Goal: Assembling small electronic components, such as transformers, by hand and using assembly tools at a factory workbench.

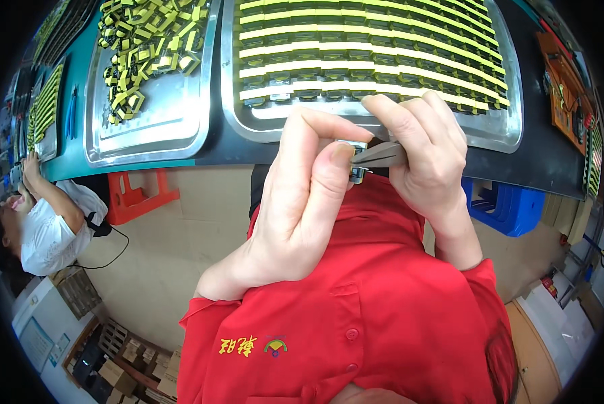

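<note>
Grey pliers [380,155] in the right hand [426,158] lie level, tips pointing left at the small part [353,160] pinched by the left hand [302,202].

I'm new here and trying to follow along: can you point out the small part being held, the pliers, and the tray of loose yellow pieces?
small part [356,145], head view, on its pale top edge.
pliers [381,156], head view, on the grey metal nose.
tray of loose yellow pieces [157,128], head view, on its bare metal floor.

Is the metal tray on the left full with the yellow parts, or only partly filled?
Partly filled. The yellow parts lie heaped in the far part of the left tray, while its near part shows bare metal.
</note>
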Action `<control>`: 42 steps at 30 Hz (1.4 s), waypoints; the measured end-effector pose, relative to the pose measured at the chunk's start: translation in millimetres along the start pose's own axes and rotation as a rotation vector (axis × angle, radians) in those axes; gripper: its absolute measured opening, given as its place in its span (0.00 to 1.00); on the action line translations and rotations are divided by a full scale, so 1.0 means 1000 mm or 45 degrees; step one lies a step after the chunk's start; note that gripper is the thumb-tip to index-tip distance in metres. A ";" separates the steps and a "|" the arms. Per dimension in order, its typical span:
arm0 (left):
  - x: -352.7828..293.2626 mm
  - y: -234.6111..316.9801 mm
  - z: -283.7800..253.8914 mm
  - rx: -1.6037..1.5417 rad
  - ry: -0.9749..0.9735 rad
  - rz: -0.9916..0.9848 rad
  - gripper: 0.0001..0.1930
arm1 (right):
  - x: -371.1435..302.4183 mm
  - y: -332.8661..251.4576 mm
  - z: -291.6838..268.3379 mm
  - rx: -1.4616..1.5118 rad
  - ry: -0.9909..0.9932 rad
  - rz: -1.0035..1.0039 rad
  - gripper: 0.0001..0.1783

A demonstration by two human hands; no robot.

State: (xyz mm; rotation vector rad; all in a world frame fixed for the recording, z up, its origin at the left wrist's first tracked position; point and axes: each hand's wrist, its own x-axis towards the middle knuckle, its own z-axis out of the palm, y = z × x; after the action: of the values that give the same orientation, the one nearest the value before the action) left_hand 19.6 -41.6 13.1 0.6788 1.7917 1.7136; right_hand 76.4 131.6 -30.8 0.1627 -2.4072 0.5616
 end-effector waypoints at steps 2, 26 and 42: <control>0.001 -0.001 0.000 -0.054 -0.021 -0.042 0.14 | 0.001 0.003 0.000 -0.001 0.003 -0.034 0.24; 0.004 -0.007 -0.006 0.128 0.039 0.186 0.17 | 0.003 -0.012 -0.019 -0.008 -0.199 0.191 0.30; 0.002 -0.006 -0.008 0.077 -0.101 0.156 0.20 | 0.003 -0.002 -0.017 0.035 -0.145 0.046 0.27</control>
State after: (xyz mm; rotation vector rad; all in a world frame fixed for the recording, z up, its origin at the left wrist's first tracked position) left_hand 12.2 -46.2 7.2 0.8865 1.7853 1.6919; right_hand 84.9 137.3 -16.5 0.1673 -2.5180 0.6174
